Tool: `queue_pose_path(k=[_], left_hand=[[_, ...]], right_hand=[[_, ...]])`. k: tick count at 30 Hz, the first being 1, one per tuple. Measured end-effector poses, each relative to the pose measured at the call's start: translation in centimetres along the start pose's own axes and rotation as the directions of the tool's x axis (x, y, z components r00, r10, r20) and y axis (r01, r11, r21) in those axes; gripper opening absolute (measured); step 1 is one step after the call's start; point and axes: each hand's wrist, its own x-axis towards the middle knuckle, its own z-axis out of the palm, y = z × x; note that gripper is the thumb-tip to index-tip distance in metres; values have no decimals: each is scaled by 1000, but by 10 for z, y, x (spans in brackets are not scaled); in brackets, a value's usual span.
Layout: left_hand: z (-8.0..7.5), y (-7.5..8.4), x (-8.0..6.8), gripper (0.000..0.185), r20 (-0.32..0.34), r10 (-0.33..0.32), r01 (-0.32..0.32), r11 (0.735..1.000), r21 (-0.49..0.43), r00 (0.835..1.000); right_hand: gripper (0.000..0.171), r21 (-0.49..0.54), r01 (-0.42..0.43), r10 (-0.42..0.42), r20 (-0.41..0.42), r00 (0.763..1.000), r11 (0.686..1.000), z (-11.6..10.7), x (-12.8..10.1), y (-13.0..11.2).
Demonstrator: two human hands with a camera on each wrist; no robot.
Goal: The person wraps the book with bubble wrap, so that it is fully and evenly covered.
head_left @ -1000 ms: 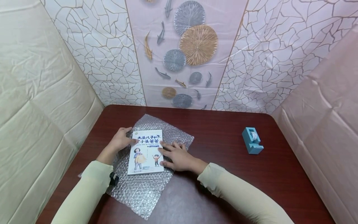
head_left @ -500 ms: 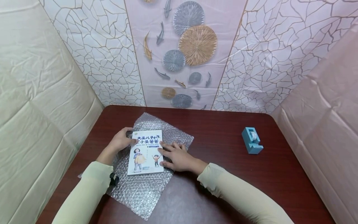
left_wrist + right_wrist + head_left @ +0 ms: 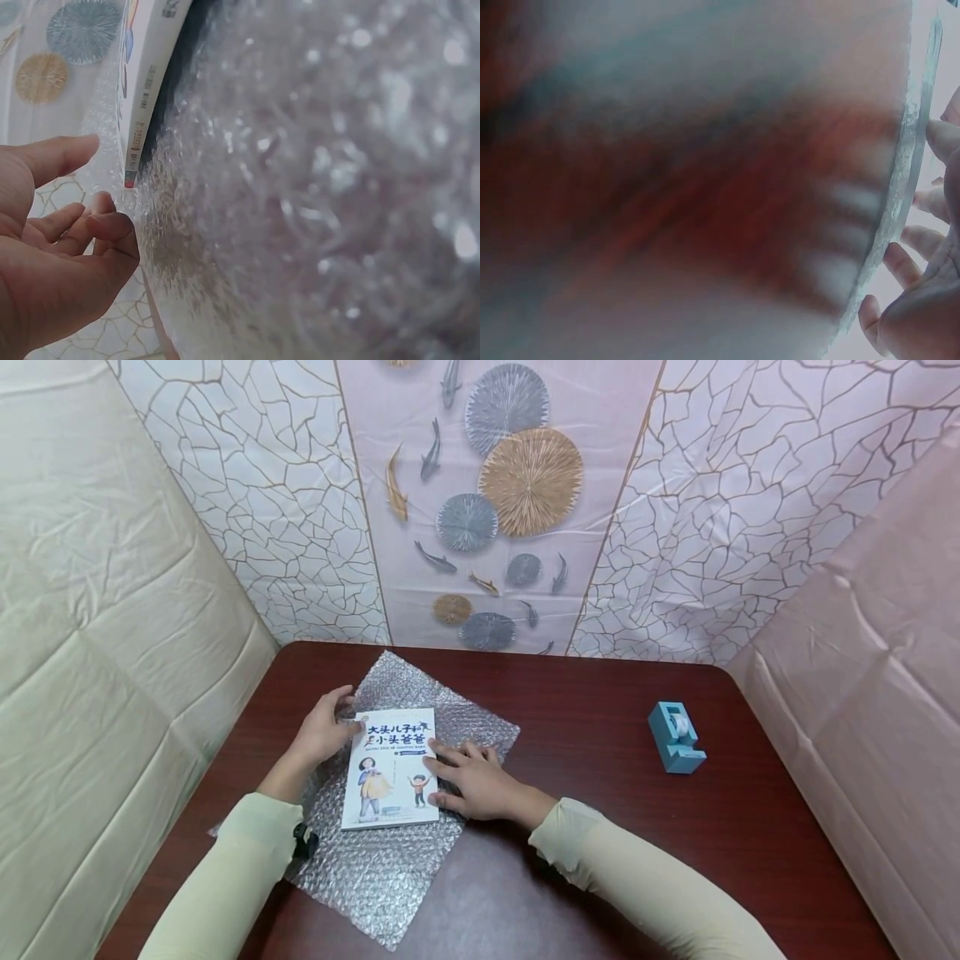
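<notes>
Bubble wrap (image 3: pixel 390 860) lies spread on the dark red worktop (image 3: pixel 600 860), turned so its corners point away and toward the person, and a picture book (image 3: pixel 392 768) lies flat on its middle, cover up. The right hand (image 3: pixel 472 781) rests with fingers spread flat, partly on the book's right edge and partly on the wrap beside it. The left hand (image 3: pixel 322 735) sits at the book's upper left corner; in the wrist view its fingers (image 3: pixel 82 225) are loosely curled just beside the wrap's raised edge, holding nothing that I can make out. To fold well, I judge the right hand should keep the book pinned so it cannot skate, while the left takes the wrap's edge and draws it snug over the cover. A blue tape dispenser (image 3: pixel 677 737) stands well apart on the right
</notes>
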Motion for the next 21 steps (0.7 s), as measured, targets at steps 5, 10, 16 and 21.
queue_pose_path(k=[5,10,16,21], left_hand=[[1,1,0,70,-42,23,-22,1000,21,999],[2,-1,-1,53,-56,50,-48,998,43,997],[0,1,-6,35,-70,53,-48,996,76,996],[0,3,-6,26,-87,63,-55,995,88,994]], right_hand=[[70,0,-2,2,2,1000,1000,1,0,0],[70,8,-1,1,0,1000,1000,0,0,0],[70,12,-5,5,12,1000,1000,0,0,1],[70,11,-5,5,13,1000,1000,0,0,1]])
